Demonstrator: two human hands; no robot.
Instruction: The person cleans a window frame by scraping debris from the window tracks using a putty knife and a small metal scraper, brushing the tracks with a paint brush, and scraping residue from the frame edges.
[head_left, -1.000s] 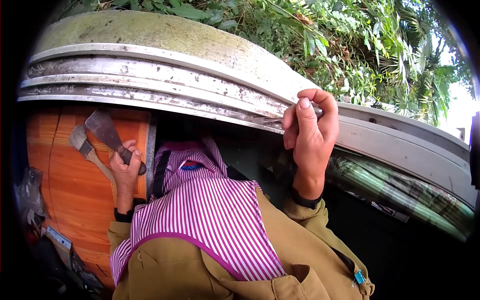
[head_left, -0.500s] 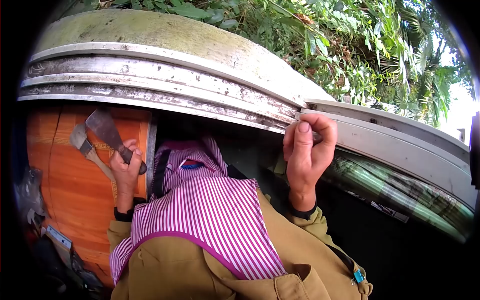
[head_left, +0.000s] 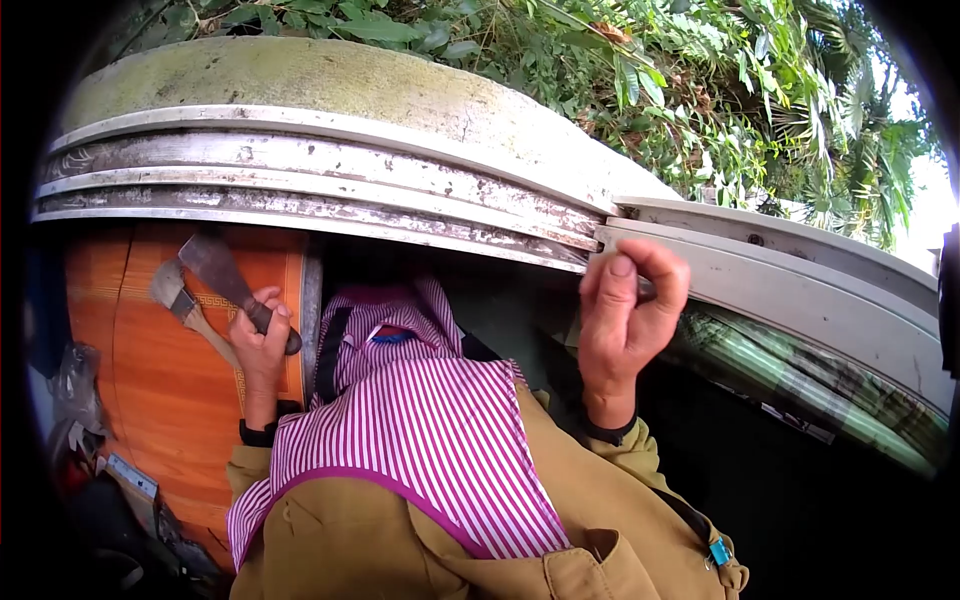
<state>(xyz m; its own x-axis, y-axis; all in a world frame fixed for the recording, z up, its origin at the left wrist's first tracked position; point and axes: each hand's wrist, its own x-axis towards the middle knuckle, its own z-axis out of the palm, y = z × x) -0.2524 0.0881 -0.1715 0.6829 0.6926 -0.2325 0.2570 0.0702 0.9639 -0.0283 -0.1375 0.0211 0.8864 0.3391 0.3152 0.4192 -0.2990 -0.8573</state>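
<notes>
My left hand point(head_left: 262, 338) is closed around the dark handle of a putty knife point(head_left: 215, 268), its flat blade pointing up and left. Beside the knife is a paintbrush point(head_left: 172, 290) with pale bristles, and its wooden handle runs down to the edge of my left hand. My right hand point(head_left: 625, 330) is raised with thumb and fingers curled together; a small dark bit shows inside the curl, and I cannot tell what it is. Just behind those fingertips is the joint of the white, dirt-stained window frame point(head_left: 400, 165).
An orange wooden panel point(head_left: 170, 420) lies at the left, with a plastic bag point(head_left: 80, 385) and clutter along its outer edge. Past the frame runs a mossy concrete ledge point(head_left: 300, 70), with dense plants point(head_left: 680, 90) beyond. A glass pane point(head_left: 800, 370) reflects greenery at right.
The view has shifted slightly, so the surroundings sit a little lower and further right. My right hand has moved slightly right and down, still curled; the left keeps its hold on the putty knife.
</notes>
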